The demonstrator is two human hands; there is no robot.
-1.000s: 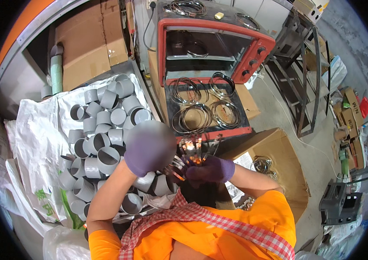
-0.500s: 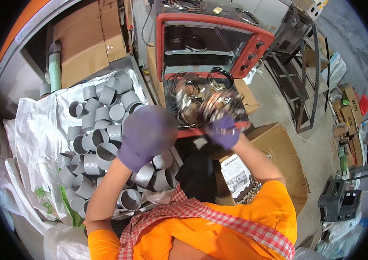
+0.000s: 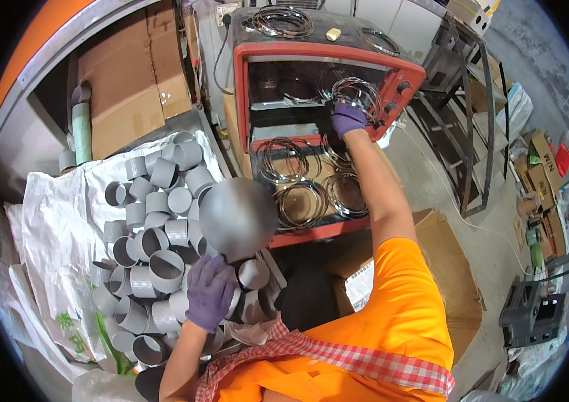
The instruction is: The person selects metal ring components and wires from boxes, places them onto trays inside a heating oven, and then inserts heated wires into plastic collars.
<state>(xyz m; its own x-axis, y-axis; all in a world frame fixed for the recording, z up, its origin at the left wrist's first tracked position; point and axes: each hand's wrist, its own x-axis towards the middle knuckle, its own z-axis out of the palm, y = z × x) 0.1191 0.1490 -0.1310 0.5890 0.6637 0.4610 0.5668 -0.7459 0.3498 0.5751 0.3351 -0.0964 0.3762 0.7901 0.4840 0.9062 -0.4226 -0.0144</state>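
Observation:
My right hand (image 3: 349, 120), in a purple glove, is closed on a bundle of thin shiny metal rings (image 3: 358, 94) at the front right of a red toaster oven (image 3: 243, 100). More bundles of metal rings (image 3: 301, 204) lie on the oven's lowered door below that arm. At the left, my purple-gloved left hand (image 3: 209, 291) rests over a pile of short grey pipe pieces (image 3: 166, 268). Its fingers are stretched out and seem to hold nothing. A round blur hides part of the pile just beyond that hand.
Ring bundles (image 3: 283, 21) and a small yellow piece (image 3: 333, 34) lie on the oven's top. White sheeting (image 3: 50, 221) spreads under the pipe pieces. An opened cardboard box (image 3: 455, 268) stands at the right, with a dark metal frame (image 3: 462, 134) behind it.
My right hand has moved up and away from above the oven door to the oven's opening, with rings in it. My left hand has come down nearer onto the grey pipe pieces.

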